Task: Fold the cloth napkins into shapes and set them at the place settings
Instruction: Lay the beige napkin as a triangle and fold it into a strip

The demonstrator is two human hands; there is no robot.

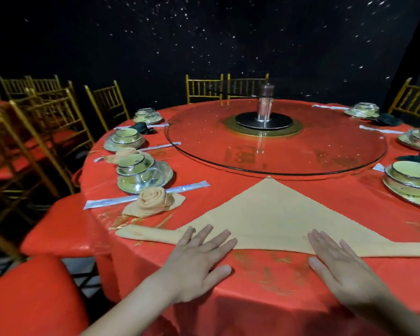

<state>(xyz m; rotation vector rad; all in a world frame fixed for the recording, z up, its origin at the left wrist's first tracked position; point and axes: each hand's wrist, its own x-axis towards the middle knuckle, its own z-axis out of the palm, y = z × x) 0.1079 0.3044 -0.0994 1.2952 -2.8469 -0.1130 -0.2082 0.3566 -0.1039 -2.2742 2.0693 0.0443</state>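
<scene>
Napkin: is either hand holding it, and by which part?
Neither grips it. Left hand and right hand lie flat, pressing the napkin along its rolled near edge.

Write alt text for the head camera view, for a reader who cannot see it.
A left hand and right hand rest flat on the near edge of a peach napkin folded into a triangle on a red table. A rose-shaped napkin lies to its left beside stacked bowls, with a glass turntable beyond.
</scene>
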